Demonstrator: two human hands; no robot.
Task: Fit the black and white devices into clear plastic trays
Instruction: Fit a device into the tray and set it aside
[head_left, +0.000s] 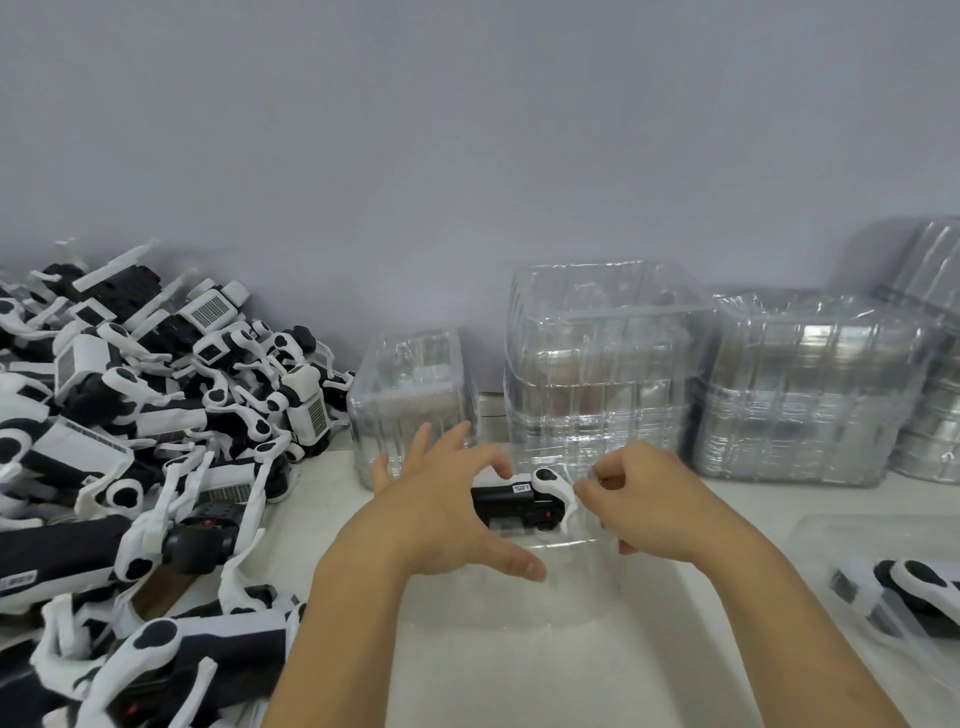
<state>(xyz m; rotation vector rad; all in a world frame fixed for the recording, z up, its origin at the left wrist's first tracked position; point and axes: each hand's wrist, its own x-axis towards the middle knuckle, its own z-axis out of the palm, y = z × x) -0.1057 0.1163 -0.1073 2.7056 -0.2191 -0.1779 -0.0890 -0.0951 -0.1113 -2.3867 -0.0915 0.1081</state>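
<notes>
The black and white device (522, 501) sits mid-worktop (519, 670) in a clear plastic tray (566, 561). Left hand (447, 514) spreads wide over it; right hand (644, 506) pinches its white arm. Device pile (130, 441) crowds the left edge.

The filled clear plastic tray (883, 582) runs off the right edge, and the heap of black and white devices (130, 441) gets chopped off on the left.

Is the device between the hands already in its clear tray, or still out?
In, apparently: the device lies within the clear tray, whose rim shows in front of it. Whether it is fully seated, I cannot tell.
</notes>
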